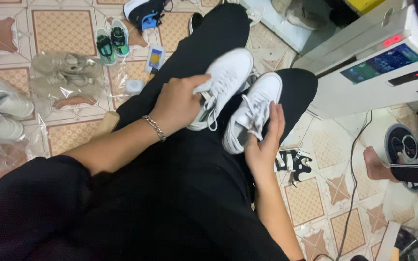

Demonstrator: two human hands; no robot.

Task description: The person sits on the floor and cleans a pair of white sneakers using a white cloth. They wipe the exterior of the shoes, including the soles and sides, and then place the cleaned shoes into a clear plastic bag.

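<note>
On my lap (180, 183): two white shoes side by side. My left hand (180, 104) has fingers curled closed on the left shoe (226, 79); my right hand (263, 145) cups the right shoe (257, 108), fingers half open along its side

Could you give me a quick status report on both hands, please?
Left hand grips left white sneaker. Right hand cradles right white sneaker. Both on lap; nothing in the way.

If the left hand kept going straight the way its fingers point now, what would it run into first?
The left hand already grips the left white sneaker at its laces and points toward the right one. Going straight on, it would probably meet the right white sneaker, held by the right hand, though depth between the shoes is unclear.
</note>
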